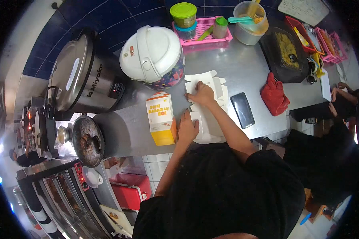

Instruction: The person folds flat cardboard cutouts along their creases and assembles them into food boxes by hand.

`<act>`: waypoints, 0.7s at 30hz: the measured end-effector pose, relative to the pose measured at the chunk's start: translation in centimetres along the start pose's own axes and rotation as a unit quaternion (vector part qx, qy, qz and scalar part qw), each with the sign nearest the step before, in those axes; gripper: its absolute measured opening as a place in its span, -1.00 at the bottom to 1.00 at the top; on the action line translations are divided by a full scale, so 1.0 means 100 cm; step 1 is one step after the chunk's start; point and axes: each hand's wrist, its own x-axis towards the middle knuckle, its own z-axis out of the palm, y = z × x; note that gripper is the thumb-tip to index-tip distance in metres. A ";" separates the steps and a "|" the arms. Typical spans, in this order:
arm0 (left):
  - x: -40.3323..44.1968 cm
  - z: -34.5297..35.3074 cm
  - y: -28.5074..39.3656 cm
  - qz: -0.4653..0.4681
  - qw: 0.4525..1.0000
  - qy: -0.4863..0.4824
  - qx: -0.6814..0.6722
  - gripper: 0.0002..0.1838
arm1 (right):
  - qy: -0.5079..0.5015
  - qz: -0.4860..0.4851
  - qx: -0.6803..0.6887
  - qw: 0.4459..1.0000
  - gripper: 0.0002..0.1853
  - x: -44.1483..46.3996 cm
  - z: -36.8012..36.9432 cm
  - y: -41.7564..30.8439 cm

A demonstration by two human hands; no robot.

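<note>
White unfolded cardboard (209, 125) lies on the steel counter (123, 139) in front of the person. My left hand (187, 126) rests on its near left part, fingers apart and pointing away from me. My right hand (202, 95) presses on the upper part of the cardboard, thumb spread from the other fingers. Just left of my left hand stands a yellow and white printed box (161, 119). A black phone (242, 110) lies to the right of the cardboard.
Behind are a white flowered rice container (153, 55), a Miyako cooker (81, 75), a pink tray (203, 34) and a white bucket (251, 30). A red cloth (274, 95) and black tray (267, 51) lie right. A pan (87, 141) is left. Another person stands far right.
</note>
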 end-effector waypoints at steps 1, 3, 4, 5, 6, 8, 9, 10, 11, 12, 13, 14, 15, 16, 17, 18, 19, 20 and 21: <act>0.002 0.002 -0.005 0.028 0.999 0.025 -0.009 -0.29 | 0.026 -0.043 0.016 0.999 -0.32 0.005 0.010 0.015; 0.009 -0.002 -0.005 0.002 0.998 0.014 -0.060 -0.30 | -0.015 -0.092 0.112 0.989 -0.48 0.020 0.028 0.052; 0.015 -0.004 -0.003 -0.008 0.996 0.008 -0.083 -0.31 | -0.033 -0.117 0.161 0.979 -0.55 0.022 0.024 0.057; 0.021 -0.006 0.001 0.034 0.996 0.042 -0.069 -0.29 | -0.031 -0.108 0.188 0.976 -0.61 0.020 0.022 0.063; 0.026 -0.009 0.007 0.075 0.993 0.077 -0.056 -0.27 | -0.029 -0.100 0.213 0.971 -0.67 0.009 0.012 0.062; 0.038 -0.020 0.026 0.140 0.983 0.109 -0.053 -0.24 | 0.005 -0.099 0.283 0.954 -0.74 -0.018 -0.006 0.052; 0.042 -0.027 0.039 0.162 0.979 0.104 -0.065 -0.22 | 0.035 -0.103 0.326 0.939 -0.74 -0.036 -0.011 0.046; 0.045 -0.033 0.050 0.183 0.975 0.097 -0.077 -0.21 | 0.063 -0.106 0.369 0.921 -0.75 -0.052 -0.018 0.040; 0.050 -0.036 0.058 0.171 0.978 0.050 -0.112 -0.18 | 0.097 -0.177 0.330 0.922 -0.75 -0.064 -0.028 0.034; 0.054 -0.034 0.061 0.161 0.977 0.040 -0.135 -0.20 | 0.130 -0.246 0.289 0.916 -0.74 -0.075 -0.040 0.027; 0.058 -0.030 0.063 0.154 0.975 0.030 -0.157 -0.23 | 0.164 -0.312 0.246 0.903 -0.73 -0.083 -0.054 0.018; 0.061 -0.028 0.066 0.147 0.973 0.017 -0.178 -0.25 | 0.190 -0.301 0.241 0.903 -0.72 -0.092 -0.070 0.006; 0.061 -0.027 0.071 0.137 0.971 0.038 -0.193 -0.37 | 0.217 -0.289 0.236 0.902 -0.71 -0.102 -0.089 -0.008; 0.062 -0.032 0.078 0.168 0.966 0.075 -0.182 -0.40 | 0.245 -0.276 0.231 0.900 -0.69 -0.109 -0.107 -0.022; 0.062 -0.038 0.088 0.198 0.959 0.111 -0.172 -0.44 | 0.262 -0.263 0.229 0.900 -0.69 -0.113 -0.127 -0.037; 0.057 -0.045 0.098 0.224 0.950 0.145 -0.162 -0.47 | 0.276 -0.247 0.227 0.901 -0.68 -0.113 -0.147 -0.050; 0.054 -0.054 0.110 0.239 0.948 0.153 -0.143 -0.54 | 0.288 -0.231 0.224 0.902 -0.67 -0.110 -0.157 -0.058; 0.051 -0.057 0.114 0.240 0.950 0.145 -0.140 -0.56 | 0.282 -0.216 0.214 0.910 -0.67 -0.102 -0.161 -0.062; 0.050 -0.060 0.116 0.241 0.951 0.140 -0.136 -0.59 | 0.276 -0.204 0.204 0.917 -0.67 -0.093 -0.164 -0.067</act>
